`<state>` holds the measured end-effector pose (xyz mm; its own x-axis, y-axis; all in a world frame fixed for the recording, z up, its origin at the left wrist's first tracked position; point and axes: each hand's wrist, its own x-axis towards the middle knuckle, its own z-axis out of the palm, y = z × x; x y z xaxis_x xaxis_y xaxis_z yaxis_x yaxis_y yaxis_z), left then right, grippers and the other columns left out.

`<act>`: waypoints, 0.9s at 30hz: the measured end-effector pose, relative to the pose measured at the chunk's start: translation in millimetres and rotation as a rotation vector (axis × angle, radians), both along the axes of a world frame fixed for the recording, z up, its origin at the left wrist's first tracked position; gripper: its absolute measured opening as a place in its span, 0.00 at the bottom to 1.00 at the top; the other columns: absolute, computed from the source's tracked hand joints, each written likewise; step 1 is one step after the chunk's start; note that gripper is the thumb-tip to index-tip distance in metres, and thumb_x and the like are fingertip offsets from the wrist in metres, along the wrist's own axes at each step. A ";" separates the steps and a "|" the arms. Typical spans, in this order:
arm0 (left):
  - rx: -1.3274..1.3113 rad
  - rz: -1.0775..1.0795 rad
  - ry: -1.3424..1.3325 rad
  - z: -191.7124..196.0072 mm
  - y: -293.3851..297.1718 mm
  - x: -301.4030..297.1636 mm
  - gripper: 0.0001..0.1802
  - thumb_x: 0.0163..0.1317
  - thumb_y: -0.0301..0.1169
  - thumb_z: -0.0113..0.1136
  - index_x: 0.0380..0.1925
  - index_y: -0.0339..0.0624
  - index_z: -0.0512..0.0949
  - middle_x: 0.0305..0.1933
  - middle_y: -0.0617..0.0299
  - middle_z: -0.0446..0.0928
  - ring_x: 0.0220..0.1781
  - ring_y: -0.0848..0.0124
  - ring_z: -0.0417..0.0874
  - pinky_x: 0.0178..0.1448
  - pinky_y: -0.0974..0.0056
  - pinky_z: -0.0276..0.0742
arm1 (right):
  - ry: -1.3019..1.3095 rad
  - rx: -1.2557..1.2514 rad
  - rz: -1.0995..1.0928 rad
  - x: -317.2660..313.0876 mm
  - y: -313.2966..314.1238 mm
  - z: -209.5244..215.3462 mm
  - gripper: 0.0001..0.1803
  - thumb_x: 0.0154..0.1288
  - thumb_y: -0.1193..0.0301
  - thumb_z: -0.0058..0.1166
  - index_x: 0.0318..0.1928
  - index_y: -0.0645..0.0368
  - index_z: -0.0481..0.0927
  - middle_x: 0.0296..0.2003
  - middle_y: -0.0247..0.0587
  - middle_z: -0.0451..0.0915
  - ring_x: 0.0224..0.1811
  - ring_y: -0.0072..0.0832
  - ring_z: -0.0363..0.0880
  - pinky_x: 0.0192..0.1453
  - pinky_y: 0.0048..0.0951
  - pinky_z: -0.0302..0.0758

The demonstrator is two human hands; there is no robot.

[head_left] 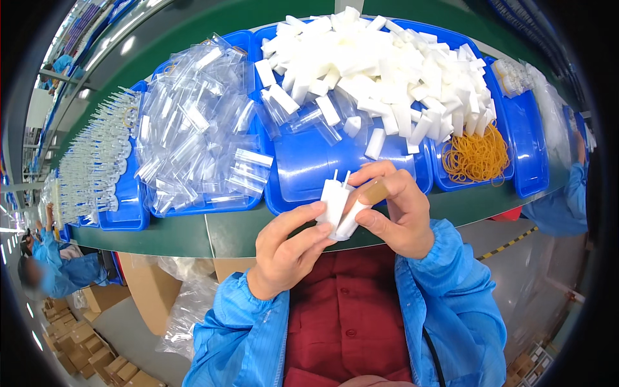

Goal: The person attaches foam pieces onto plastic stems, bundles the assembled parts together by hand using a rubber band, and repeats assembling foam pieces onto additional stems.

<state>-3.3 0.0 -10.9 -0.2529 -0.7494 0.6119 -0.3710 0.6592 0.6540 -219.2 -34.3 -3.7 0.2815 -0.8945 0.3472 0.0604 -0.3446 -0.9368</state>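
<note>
In front of my chest, my left hand (291, 248) pinches a white two-pin plug piece (334, 198), its two thin prongs pointing up. My right hand (401, 216) grips a smooth white piece (349, 222) with a rounded lower end, tilted against the plug piece; whether the two are joined, I cannot tell. A tan wrap (374, 191) covers one right finger. Just beyond my hands, white foam blocks (387, 71) are heaped in a blue tray (303, 177), with some clear plastic sleeves (327, 128) among them.
On the green table (238, 233), a blue bin at left holds many clear sleeves (196, 129). Farther left stand rows of clear-and-white pieces (97, 161). Orange rubber bands (476, 155) lie in a small tray at right. Co-workers in blue (74, 258) sit left and right (558, 200). Cardboard boxes (151, 290) stand below.
</note>
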 end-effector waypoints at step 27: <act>0.106 -0.071 0.031 2.8 2.3 -10.4 0.26 0.49 0.19 0.74 0.50 0.47 0.80 0.67 0.44 0.69 0.67 0.48 0.75 0.64 0.53 0.78 | 0.285 -0.107 0.109 -14.2 3.5 16.1 0.15 0.53 0.71 0.74 0.39 0.53 0.81 0.42 0.32 0.84 0.60 0.37 0.74 0.68 0.49 0.65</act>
